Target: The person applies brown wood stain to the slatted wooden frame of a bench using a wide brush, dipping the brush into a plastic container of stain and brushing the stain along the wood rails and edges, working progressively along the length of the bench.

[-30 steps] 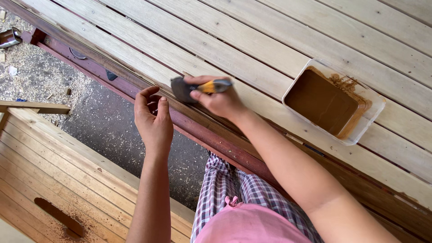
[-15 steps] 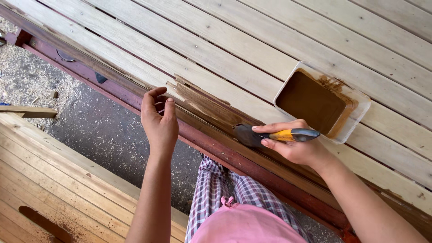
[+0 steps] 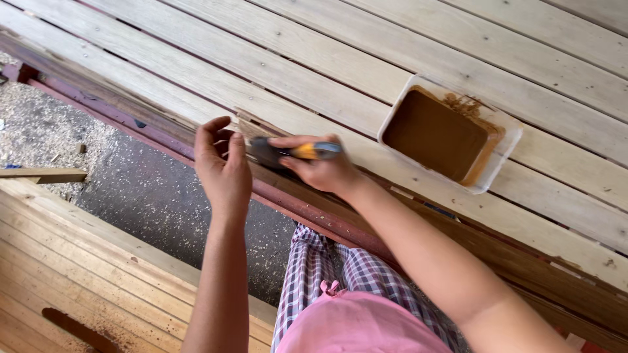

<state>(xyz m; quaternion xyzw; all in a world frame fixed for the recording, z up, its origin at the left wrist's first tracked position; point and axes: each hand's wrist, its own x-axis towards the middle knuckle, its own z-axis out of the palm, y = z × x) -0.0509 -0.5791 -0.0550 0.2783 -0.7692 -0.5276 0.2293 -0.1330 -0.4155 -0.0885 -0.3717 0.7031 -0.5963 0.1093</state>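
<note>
My right hand (image 3: 324, 171) grips a paintbrush (image 3: 288, 152) with a yellow and grey handle, its dark bristles pressed on the brown-stained edge board (image 3: 405, 216) of a pale wooden slatted platform (image 3: 275, 59). My left hand (image 3: 222, 171) hovers just left of the bristles, fingers curled and apart, holding nothing. A white rectangular tub of brown stain (image 3: 448, 134) sits on the slats to the right of the brush.
A reddish metal rail (image 3: 307, 209) runs under the platform's edge. Below lies sawdust-strewn concrete floor (image 3: 157, 202). Stacked light wooden boards (image 3: 72, 261) fill the lower left, with a loose wood strip (image 3: 42, 174) beside them.
My right hand has swept the brush back leftward along the edge board, from near the tub to beside my left hand. The left hand has stayed about in place.
</note>
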